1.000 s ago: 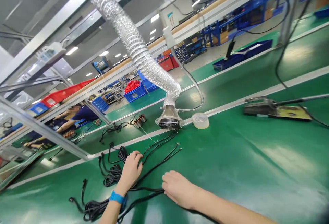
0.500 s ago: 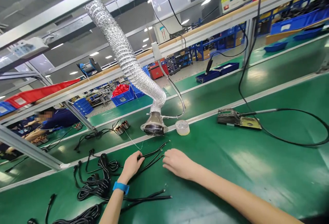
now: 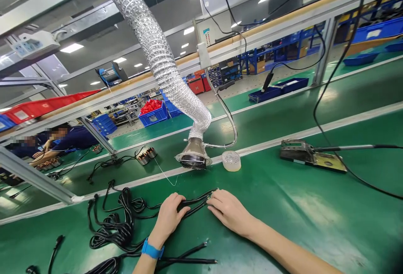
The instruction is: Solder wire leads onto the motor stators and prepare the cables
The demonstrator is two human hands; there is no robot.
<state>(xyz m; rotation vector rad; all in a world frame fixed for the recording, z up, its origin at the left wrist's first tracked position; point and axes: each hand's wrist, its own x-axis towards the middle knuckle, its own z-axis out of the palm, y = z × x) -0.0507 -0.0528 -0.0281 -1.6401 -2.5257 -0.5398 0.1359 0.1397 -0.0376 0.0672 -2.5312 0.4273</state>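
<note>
Several black power cables [image 3: 197, 201] run across the green mat, their stripped ends to the right. My left hand [image 3: 171, 213], with a blue band at the wrist, is closed around them a little back from the ends, thumb on the near side. At the cable tips, my right hand [image 3: 228, 210] has its fingers bent together over the ends; its thumb is mostly hidden. Coiled cables [image 3: 118, 228] lie left of my left hand. Nearer to me, another set of cable ends [image 3: 197, 255] rests on the mat.
A fume extraction hood [image 3: 193, 154] on a silver duct hangs just beyond my hands. Beside it sits a round translucent container [image 3: 231, 160]. A soldering iron stand [image 3: 297, 152] with a trailing cord is at right. Copper-wound parts [image 3: 146, 156] stand past the rail; co-workers sit far left.
My right hand has come onto the cable tips, which stood free of it before. My left hand appears slightly nearer and turned, its fingers spread further along the cables. The camera view has shifted.
</note>
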